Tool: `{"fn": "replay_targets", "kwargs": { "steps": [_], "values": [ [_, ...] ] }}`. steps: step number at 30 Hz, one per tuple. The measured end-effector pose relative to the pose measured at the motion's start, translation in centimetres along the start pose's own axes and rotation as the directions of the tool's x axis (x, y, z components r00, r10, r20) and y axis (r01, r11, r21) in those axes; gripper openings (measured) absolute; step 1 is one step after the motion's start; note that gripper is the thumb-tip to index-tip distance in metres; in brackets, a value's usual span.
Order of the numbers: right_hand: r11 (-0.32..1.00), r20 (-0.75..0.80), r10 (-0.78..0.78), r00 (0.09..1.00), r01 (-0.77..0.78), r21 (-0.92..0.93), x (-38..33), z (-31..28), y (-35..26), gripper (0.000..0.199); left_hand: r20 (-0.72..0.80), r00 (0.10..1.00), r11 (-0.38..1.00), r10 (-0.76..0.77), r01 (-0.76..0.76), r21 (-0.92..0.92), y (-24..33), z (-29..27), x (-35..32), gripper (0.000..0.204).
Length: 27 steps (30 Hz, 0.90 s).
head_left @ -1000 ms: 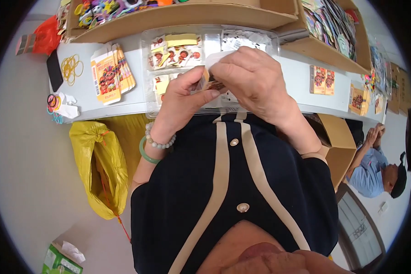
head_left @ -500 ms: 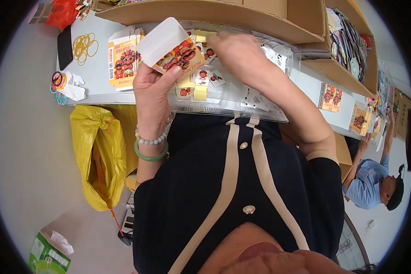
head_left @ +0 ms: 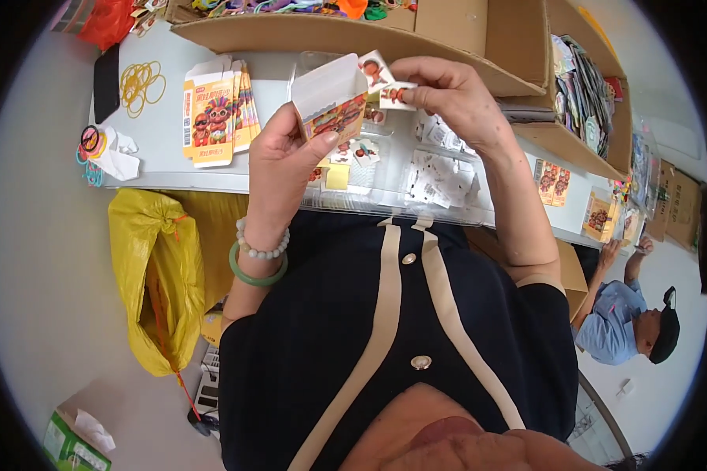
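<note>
My left hand (head_left: 291, 157) is wrapped round a small printed paper box (head_left: 334, 106), orange with cartoon figures, its white flap standing up at the top. Close to the box's right side, my right hand (head_left: 448, 94) pinches small white cards (head_left: 397, 96) printed with red-and-brown cartoon figures. One of these cards tilts up against the box's edge. Below both hands lies a clear plastic tray (head_left: 369, 202) with more small cards (head_left: 357, 151), a yellow block (head_left: 337, 177) and black-and-white printed packets (head_left: 441, 179).
Flat orange boxes (head_left: 212, 118) are stacked left of the tray, near rubber bands (head_left: 142, 88), a black phone (head_left: 107, 82) and scissors (head_left: 92, 139). Large cardboard boxes (head_left: 369, 35) line the back. A yellow bag (head_left: 153, 290) hangs at the table's front. A co-worker (head_left: 617, 318) sits at the right.
My right hand has come up out of the tray with small cards and moved beside the box. My left hand and the box have shifted slightly right in the picture.
</note>
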State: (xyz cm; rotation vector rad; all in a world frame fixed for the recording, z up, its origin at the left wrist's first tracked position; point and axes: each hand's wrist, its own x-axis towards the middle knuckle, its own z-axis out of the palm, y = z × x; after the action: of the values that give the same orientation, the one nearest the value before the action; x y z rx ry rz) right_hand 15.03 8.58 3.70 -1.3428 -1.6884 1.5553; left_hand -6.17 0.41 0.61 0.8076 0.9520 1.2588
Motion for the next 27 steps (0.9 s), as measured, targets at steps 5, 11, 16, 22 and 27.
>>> {"fn": "replay_targets", "kwargs": {
  "steps": [5, 11, 16, 22, 27],
  "values": [
    [0.998, 0.008, 0.023, 1.0, -0.022, -0.064, 0.1, 0.6, 1.5, 0.023, -0.01, 1.0, 1.0, -0.029, 0.029, -0.005, 0.5, 0.6, 0.0, 0.037],
    [0.998, 0.121, -0.059, 0.991, 0.056, 0.035, 0.0, 0.3, 1.7, 0.018, 0.249, 0.969, 0.972, 0.005, -0.063, 0.227, 1.0, 0.2, 0.0, 0.037],
    [0.877, 0.213, -0.321, 0.923, 0.375, -0.302, -0.1, 1.6, 0.5, 0.019, 0.268, 0.956, 0.969, -0.121, 0.056, 0.239, 0.9, -0.3, 1.3, 0.036],
    [0.984, 0.036, 0.029, 0.999, -0.035, 0.176, 1.6, 0.2, 2.1, 0.005, 0.067, 0.975, 0.977, -0.211, 0.207, 0.059, 1.3, -0.6, 1.8, 0.04],
    [0.883, 0.051, 0.096, 0.994, -0.109, 0.457, 1.5, 1.3, 1.9, 0.004, 0.309, 0.946, 0.972, -0.099, 0.026, 0.232, 0.9, -0.9, 2.0, 0.046]
  ]
}}
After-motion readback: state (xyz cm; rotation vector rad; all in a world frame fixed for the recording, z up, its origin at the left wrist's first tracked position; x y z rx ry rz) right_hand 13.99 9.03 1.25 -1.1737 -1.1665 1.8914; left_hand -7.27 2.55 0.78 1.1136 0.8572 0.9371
